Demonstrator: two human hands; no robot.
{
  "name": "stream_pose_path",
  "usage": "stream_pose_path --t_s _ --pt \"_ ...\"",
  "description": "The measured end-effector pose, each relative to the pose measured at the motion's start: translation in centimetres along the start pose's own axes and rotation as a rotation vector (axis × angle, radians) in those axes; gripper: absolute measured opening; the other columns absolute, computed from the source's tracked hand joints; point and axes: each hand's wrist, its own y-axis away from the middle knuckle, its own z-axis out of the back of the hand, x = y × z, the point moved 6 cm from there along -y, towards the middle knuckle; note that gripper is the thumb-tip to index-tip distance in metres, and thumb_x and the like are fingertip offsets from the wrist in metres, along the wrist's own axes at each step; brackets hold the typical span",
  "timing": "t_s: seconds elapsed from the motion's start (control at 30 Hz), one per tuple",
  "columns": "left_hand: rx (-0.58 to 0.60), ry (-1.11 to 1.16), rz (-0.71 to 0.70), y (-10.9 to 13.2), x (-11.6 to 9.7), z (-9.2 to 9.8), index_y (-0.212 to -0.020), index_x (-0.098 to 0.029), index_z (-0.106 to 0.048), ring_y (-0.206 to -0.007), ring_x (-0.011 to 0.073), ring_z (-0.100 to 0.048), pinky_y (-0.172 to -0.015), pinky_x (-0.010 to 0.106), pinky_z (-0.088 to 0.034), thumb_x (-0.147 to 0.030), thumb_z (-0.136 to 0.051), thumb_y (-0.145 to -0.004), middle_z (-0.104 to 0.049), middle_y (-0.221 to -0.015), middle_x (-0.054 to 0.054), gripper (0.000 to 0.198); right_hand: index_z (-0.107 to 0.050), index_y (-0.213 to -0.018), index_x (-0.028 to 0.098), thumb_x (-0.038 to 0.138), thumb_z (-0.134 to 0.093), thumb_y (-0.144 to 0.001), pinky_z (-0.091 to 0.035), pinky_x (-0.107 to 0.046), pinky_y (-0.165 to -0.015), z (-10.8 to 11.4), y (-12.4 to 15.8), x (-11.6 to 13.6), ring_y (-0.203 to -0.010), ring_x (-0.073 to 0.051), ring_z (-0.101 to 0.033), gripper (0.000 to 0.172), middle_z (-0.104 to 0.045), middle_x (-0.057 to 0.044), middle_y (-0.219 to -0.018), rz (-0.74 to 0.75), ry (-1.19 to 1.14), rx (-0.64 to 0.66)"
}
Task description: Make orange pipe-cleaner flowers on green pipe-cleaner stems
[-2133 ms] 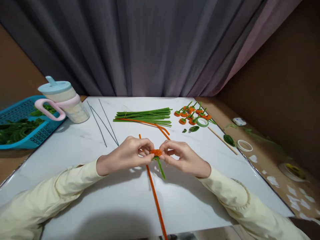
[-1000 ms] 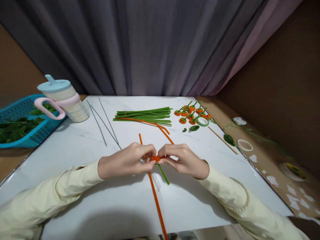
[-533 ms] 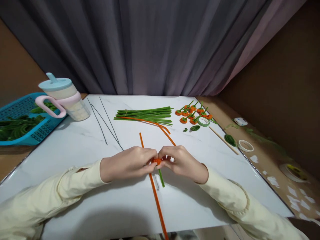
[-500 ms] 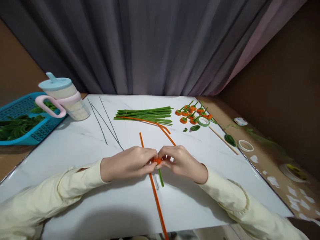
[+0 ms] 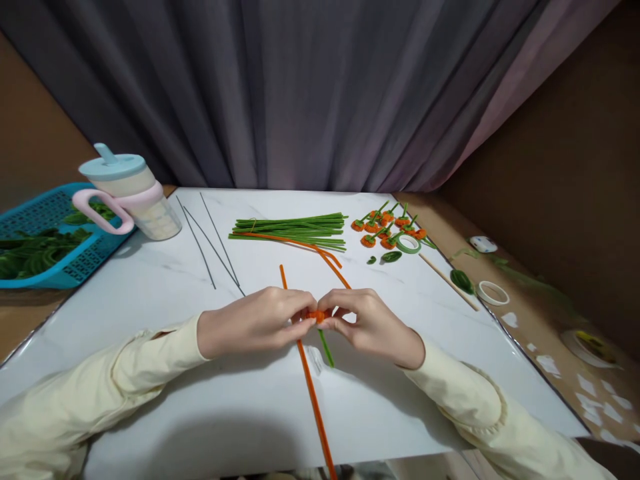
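Between my two hands is a small orange pipe-cleaner flower (image 5: 318, 317), with a green stem (image 5: 327, 350) hanging below it. My left hand (image 5: 257, 321) pinches its left side between thumb and fingers. From the right, my right hand (image 5: 369, 324) grips the other side the same way. My fingers hide much of the flower's shape. A long orange pipe cleaner (image 5: 315, 407) runs under my left fingertips along the white tabletop (image 5: 225, 413). Beside the stem lies a small clear object (image 5: 315, 360), too blurred to name.
Green pipe cleaners (image 5: 290, 230) lie bundled at the back, loose orange ones (image 5: 336, 272) over them. Several orange pieces with green stems (image 5: 385, 223) and green tape (image 5: 409, 245) are back right. Thin wires (image 5: 213, 240), a cup (image 5: 135, 193) and a blue basket (image 5: 75, 270) stand left.
Both hands have shifted slightly upward and drawn a little apart around the orange flower. Its green stem has swung a bit to the right and slants more.
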Motion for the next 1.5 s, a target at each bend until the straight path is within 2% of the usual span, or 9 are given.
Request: stream_pose_path --t_s 0.2,0.4,0.73,1.27,1.4,1.5 --pt "-0.001 -0.009 0.034 -0.1 0.3 0.0 -0.085 -0.015 -0.054 -0.060 0.0105 -0.053 -0.057 0.021 -0.037 -0.020 -0.043 -0.087 -0.059 -0.072 0.001 0.013 -0.064 -0.084 0.014 0.014 -0.054 -0.081 -0.052 -0.023 -0.066 0.1 0.1 0.1 -0.072 -0.013 -0.062 0.010 -0.067 -0.005 -0.083 -0.044 -0.074 0.034" --pt "-0.018 -0.031 0.015 0.1 0.2 -0.2 -0.083 -0.015 -0.052 -0.055 0.0094 -0.047 -0.053 0.021 -0.033 -0.021 -0.044 -0.087 -0.056 -0.069 0.000 0.011 -0.065 -0.082 0.014 0.009 -0.051 -0.077 -0.053 -0.022 -0.066 -0.1 0.0 0.2 -0.067 -0.011 -0.061 0.015 -0.067 -0.004 -0.079 -0.055 -0.074 0.002" --pt "-0.033 -0.003 0.038 0.0 0.2 0.1 -0.078 -0.015 -0.052 -0.057 0.0097 -0.050 -0.054 0.020 -0.036 -0.019 -0.044 -0.086 -0.057 -0.068 0.000 0.012 -0.064 -0.084 0.014 0.014 -0.055 -0.078 -0.054 -0.022 -0.066 -0.2 -0.1 0.0 -0.070 -0.011 -0.061 0.011 -0.066 -0.004 -0.082 -0.059 -0.103 0.020" --pt "-0.008 -0.085 -0.014 0.0 -0.4 -0.2 -0.086 -0.014 -0.053 -0.059 0.0117 -0.052 -0.055 0.022 -0.039 -0.022 -0.038 -0.090 -0.058 -0.072 0.002 0.018 -0.063 -0.084 0.015 0.013 -0.050 -0.082 -0.052 -0.025 -0.066 0.0 0.1 0.6 -0.070 -0.012 -0.061 0.013 -0.066 -0.005 -0.081 0.044 -0.022 -0.034" --pt "-0.057 -0.101 0.022 0.1 -0.5 0.6 -0.094 -0.015 -0.055 -0.065 0.0134 -0.057 -0.061 0.024 -0.043 -0.028 -0.039 -0.092 -0.061 -0.078 0.003 0.021 -0.062 -0.088 0.015 0.013 -0.048 -0.085 -0.053 -0.025 -0.067 0.6 0.4 0.8 -0.072 -0.013 -0.062 0.015 -0.067 -0.006 -0.083 0.138 0.065 -0.158" --pt "-0.221 -0.068 0.098 0.9 -0.1 3.7 -0.098 -0.016 -0.055 -0.076 0.0145 -0.060 -0.069 0.024 -0.046 -0.038 -0.046 -0.089 -0.064 -0.088 0.004 0.026 -0.060 -0.099 0.016 0.011 -0.046 -0.087 -0.054 -0.029 -0.075 1.3 1.0 1.1 -0.085 -0.016 -0.063 0.019 -0.066 -0.010 -0.093 0.278 0.188 -0.344"
